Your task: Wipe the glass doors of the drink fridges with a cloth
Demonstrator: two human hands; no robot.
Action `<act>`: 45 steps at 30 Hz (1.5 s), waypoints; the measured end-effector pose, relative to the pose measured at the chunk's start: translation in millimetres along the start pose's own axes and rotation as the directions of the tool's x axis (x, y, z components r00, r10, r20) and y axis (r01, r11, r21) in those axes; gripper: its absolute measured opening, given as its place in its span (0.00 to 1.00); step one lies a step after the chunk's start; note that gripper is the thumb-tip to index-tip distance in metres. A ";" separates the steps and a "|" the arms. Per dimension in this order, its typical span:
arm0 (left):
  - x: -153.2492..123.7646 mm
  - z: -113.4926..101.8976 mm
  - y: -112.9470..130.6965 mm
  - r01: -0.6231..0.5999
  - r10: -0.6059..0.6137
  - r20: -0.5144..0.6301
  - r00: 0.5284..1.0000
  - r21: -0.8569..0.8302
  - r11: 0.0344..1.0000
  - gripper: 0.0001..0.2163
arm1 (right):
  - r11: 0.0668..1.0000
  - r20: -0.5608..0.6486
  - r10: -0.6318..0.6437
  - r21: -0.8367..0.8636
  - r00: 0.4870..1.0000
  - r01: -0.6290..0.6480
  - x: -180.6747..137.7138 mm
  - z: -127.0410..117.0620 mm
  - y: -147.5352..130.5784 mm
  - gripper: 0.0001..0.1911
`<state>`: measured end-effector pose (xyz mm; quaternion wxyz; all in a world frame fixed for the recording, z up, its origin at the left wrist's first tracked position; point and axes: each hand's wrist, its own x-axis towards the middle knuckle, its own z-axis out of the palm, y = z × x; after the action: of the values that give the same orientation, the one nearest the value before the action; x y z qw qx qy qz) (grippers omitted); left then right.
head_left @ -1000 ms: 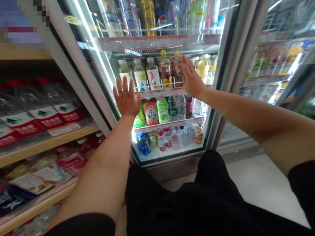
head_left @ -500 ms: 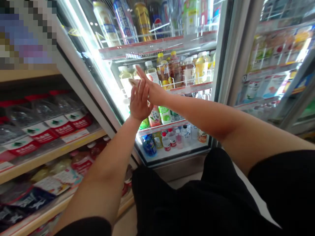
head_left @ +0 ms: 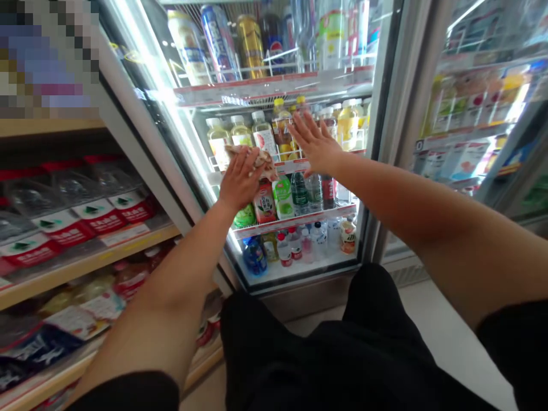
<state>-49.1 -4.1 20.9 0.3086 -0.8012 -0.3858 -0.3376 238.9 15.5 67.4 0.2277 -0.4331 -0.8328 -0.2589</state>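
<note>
Under my left hand (head_left: pixel 240 181) is a crumpled, brownish patterned cloth (head_left: pixel 268 166), which sticks out past the fingertips and along the thumb side. The hand lies over it at the glass door (head_left: pixel 306 281) of a lit drinks fridge. To the right, my right hand (head_left: pixel 319 149) is held up with fingers spread and nothing in it. It is at or just before the same glass; contact cannot be made out. Behind the glass, juice bottles (head_left: pixel 262 137) and a green-labelled bottle (head_left: pixel 282 198) stand close to both hands.
On the left, a wooden shelf (head_left: pixel 141 238) carries red-capped bottles (head_left: pixel 88 211) with packets below. Another glass-fronted fridge (head_left: pixel 454 137) stands on the right. Tall cans (head_left: pixel 250 45) fill the upper fridge shelf. My dark-clothed knees (head_left: pixel 372 285) are close to the door.
My hands were together at the cloth and are now apart. The right hand has moved right with its fingers spread; the left has shifted slightly down and left, and more cloth shows.
</note>
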 end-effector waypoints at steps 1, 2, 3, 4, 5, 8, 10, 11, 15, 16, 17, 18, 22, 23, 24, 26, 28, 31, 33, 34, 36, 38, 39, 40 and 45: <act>13.5 -5.6 -5.4 0.018 -0.017 -0.026 1.000 0.009 1.000 0.23 | 1.000 0.007 0.018 -0.006 1.000 -0.018 0.4 0.5 -3.2 0.66; 27.3 -10.8 -10.1 0.045 -0.044 -0.065 0.997 0.019 0.999 0.25 | 0.999 0.013 0.032 -0.007 0.999 -0.032 0.9 0.5 -6.4 0.67; 40.0 -15.0 -13.3 0.079 -0.075 -0.111 0.991 0.026 0.997 0.28 | 0.999 0.017 0.042 -0.002 0.999 -0.042 1.3 0.2 -9.4 0.67; 50.1 -17.4 -14.4 0.112 -0.107 -0.153 0.982 0.028 0.993 0.30 | 0.999 0.020 0.047 0.006 0.999 -0.047 1.6 -0.2 -11.7 0.67; 56.3 -17.8 -12.9 0.141 -0.134 -0.185 0.974 0.024 0.990 0.32 | 0.998 0.022 0.052 0.015 0.998 -0.053 1.8 -0.4 -13.5 0.66; 48.9 -7.3 4.7 0.182 -0.178 -0.195 0.965 0.002 0.983 0.33 | 0.998 0.007 0.064 0.022 0.998 -0.064 2.2 1.6 -16.1 0.64; 30.5 3.7 18.7 0.171 -0.169 -0.138 0.976 0.002 0.985 0.31 | 0.998 -0.008 0.066 0.003 0.998 -0.066 3.0 5.7 -17.1 0.66; 22.4 7.7 22.9 0.154 -0.153 -0.096 0.984 0.005 0.988 0.31 | 0.998 -0.016 0.070 -0.010 0.997 -0.070 3.6 8.1 -17.7 0.68; 29.9 -0.1 9.8 0.053 -0.053 0.007 0.999 0.008 0.999 0.30 | 0.995 -0.031 0.091 -0.026 0.995 -0.092 5.8 13.9 -20.0 0.69; 42.3 -7.6 1.1 0.043 -0.043 -0.003 0.999 0.009 0.999 0.31 | 0.995 -0.026 0.098 -0.027 0.995 -0.098 5.9 13.7 -20.8 0.69; 56.6 -15.8 -7.8 0.047 -0.046 -0.021 0.999 0.014 0.999 0.32 | 0.994 -0.016 0.105 -0.031 0.994 -0.105 5.8 12.9 -21.6 0.69; 70.7 -23.6 -15.6 0.072 -0.071 -0.056 0.996 0.017 0.997 0.34 | 0.993 -0.001 0.111 -0.037 0.994 -0.111 5.6 11.6 -22.6 0.70; 92.5 -35.2 -19.1 0.212 -0.209 -0.114 0.971 0.015 0.977 0.38 | 0.988 0.027 0.149 -0.041 0.989 -0.147 3.1 6.0 -27.5 0.70; 86.5 -32.4 -12.3 0.218 -0.216 -0.099 0.971 0.013 0.976 0.37 | 0.989 0.019 0.148 -0.033 0.989 -0.147 2.2 4.9 -28.8 0.69; 77.4 -28.4 -4.3 0.207 -0.206 -0.077 0.975 0.007 0.978 0.36 | 0.989 0.010 0.143 -0.028 0.990 -0.143 1.3 3.8 -30.0 0.68; 57.7 -20.2 9.9 0.151 -0.152 -0.031 0.988 -0.010 0.988 0.33 | 0.989 0.001 0.141 -0.032 0.990 -0.141 -0.4 2.0 -32.2 0.67; 47.9 -17.2 14.4 0.085 -0.085 0.006 0.996 -0.016 0.996 0.32 | 0.986 0.031 0.156 -0.055 0.987 -0.155 -1.4 0.6 -33.7 0.69; 63.6 -25.3 1.5 0.044 -0.044 0.004 0.999 0.013 0.999 0.32 | 0.980 0.066 0.180 -0.094 0.981 -0.173 -1.3 -0.3 -33.8 0.72; 83.3 -32.3 -9.4 0.079 -0.078 -0.041 0.996 0.035 0.996 0.33 | 0.981 0.063 0.174 -0.100 0.983 -0.167 -0.7 -0.2 -33.1 0.73; 90.9 -33.8 -12.1 0.111 -0.108 -0.071 0.992 0.039 0.993 0.34 | 0.982 0.057 0.171 -0.095 0.984 -0.165 -0.4 0.0 -32.9 0.72; 95.3 -30.3 -8.7 0.166 -0.161 -0.119 0.980 0.038 0.985 0.34 | 0.984 0.055 0.168 -0.076 0.984 -0.163 -0.1 0.1 -33.2 0.71; 84.5 -20.1 4.2 0.173 -0.168 -0.121 0.978 0.031 0.984 0.33 | 0.982 0.054 0.174 -0.077 0.983 -0.170 -0.6 -0.1 -34.4 0.71; 75.4 -14.3 11.6 0.152 -0.149 -0.102 0.984 0.023 0.988 0.32 | 0.980 0.050 0.181 -0.089 0.982 -0.176 -1.0 -0.2 -35.0 0.71; 65.9 -9.3 17.9 0.118 -0.116 -0.070 0.991 0.015 0.993 0.31 | 0.979 0.048 0.184 -0.102 0.982 -0.178 -1.5 -0.3 -35.6 0.72; 53.0 -12.8 8.6 -0.025 0.027 0.058 0.998 -0.020 0.999 0.30 | 0.982 0.039 0.167 -0.090 0.985 -0.163 -2.5 -0.2 -35.0 0.73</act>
<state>-20.7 3.5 67.7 0.2940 -0.8186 -0.3808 -0.3139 210.9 -3.3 57.9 0.2100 -0.5160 -0.7871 -0.2647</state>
